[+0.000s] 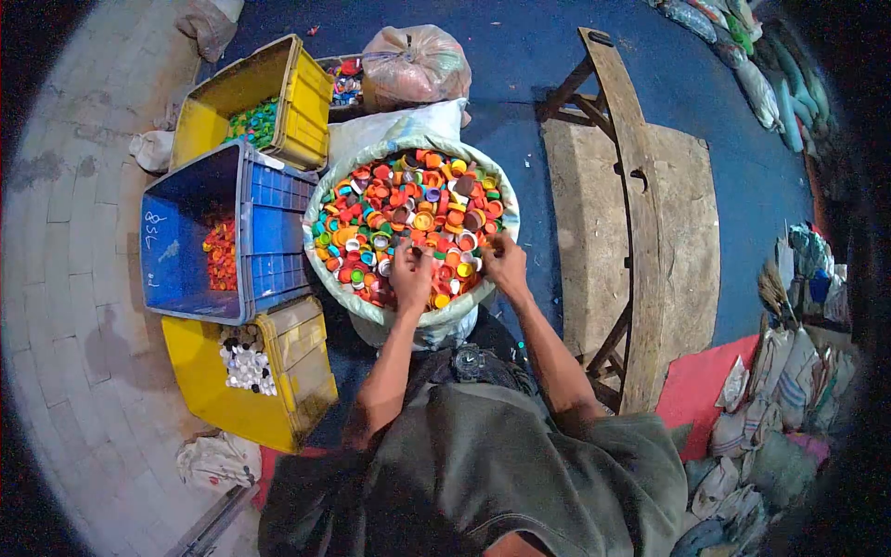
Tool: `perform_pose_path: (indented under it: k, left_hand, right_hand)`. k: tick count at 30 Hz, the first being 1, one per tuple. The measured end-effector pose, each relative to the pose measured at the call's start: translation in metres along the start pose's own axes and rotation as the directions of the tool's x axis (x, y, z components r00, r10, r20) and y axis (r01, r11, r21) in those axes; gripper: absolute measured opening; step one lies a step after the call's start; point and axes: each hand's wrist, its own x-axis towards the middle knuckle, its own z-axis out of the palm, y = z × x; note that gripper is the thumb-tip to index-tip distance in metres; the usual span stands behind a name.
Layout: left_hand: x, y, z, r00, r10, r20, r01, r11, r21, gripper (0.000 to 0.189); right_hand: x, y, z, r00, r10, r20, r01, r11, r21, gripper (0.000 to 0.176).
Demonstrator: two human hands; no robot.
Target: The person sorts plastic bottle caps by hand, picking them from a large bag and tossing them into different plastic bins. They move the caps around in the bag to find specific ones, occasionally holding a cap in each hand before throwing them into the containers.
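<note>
A round, open sack (320,269) full of bottle caps (422,221) in orange, red, white, green and other colours stands before me. Over the near middle of the caps is my left hand (411,274), its fingers bent and drawn together at the pile. My right hand (506,265) is at the sack's right side, fingers curled in over the edge of the pile. Whatever either hand pinches is too small to make out. The two hands are apart.
On the left stand a yellow crate (306,102) with green caps, a blue crate (269,227) with orange caps and a yellow crate (213,381) with white and black caps. A tied bag (418,60) lies behind; a wooden bench (640,232) stands right.
</note>
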Motion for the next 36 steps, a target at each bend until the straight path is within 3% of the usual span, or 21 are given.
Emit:
perform_pose_path:
  k: [1, 2, 4, 7, 10, 14, 20, 32, 36]
  left_hand:
    - [-0.001, 0.02, -0.012, 0.947, -0.274, 0.171, 0.313, 0.908, -0.278, 0.026]
    - [-0.001, 0.016, -0.016, 0.925, -0.328, 0.192, 0.38, 0.771, -0.511, 0.021]
    - [-0.002, 0.014, -0.031, 0.891, -0.309, 0.332, 0.449, 0.507, -0.736, 0.021]
    - [-0.007, 0.017, -0.041, 0.857, -0.421, 0.299, 0.45, 0.326, -0.832, 0.02]
    - [-0.009, 0.004, -0.048, 0.853, -0.384, 0.353, 0.463, 0.244, -0.852, 0.017]
    - [-0.012, -0.005, -0.047, 0.854, -0.42, 0.307, 0.448, 0.294, -0.844, 0.017]
    - [-0.015, -0.007, -0.042, 0.809, -0.494, 0.319, 0.493, 0.276, -0.825, 0.012]
    - [-0.011, -0.018, -0.031, 0.811, -0.514, 0.278, 0.52, 0.417, -0.746, 0.011]
    - [-0.007, -0.009, -0.031, 0.827, -0.504, 0.247, 0.503, 0.47, -0.725, 0.013]
  right_hand:
    - [0.008, -0.006, 0.003, 0.999, -0.037, -0.022, 0.037, 0.999, -0.007, 0.03]
    - [0.015, -0.012, 0.006, 0.996, -0.074, -0.044, 0.074, 0.997, -0.014, 0.03]
    - [0.024, -0.03, 0.007, 0.993, -0.102, -0.057, 0.101, 0.995, -0.012, 0.03]
    - [0.038, -0.018, 0.024, 0.97, -0.223, -0.094, 0.209, 0.969, -0.134, 0.029]
    - [0.036, -0.023, 0.023, 0.965, -0.253, -0.073, 0.22, 0.927, -0.304, 0.029]
    - [0.037, -0.02, 0.031, 0.975, -0.207, -0.081, 0.157, 0.899, -0.41, 0.03]
    - [0.037, -0.018, 0.031, 0.956, -0.285, -0.068, 0.226, 0.863, -0.451, 0.028]
    - [0.04, -0.012, 0.034, 0.946, -0.322, 0.019, 0.278, 0.785, -0.554, 0.039]
    - [0.039, -0.018, 0.03, 0.966, -0.259, -0.022, 0.231, 0.894, -0.384, 0.041]
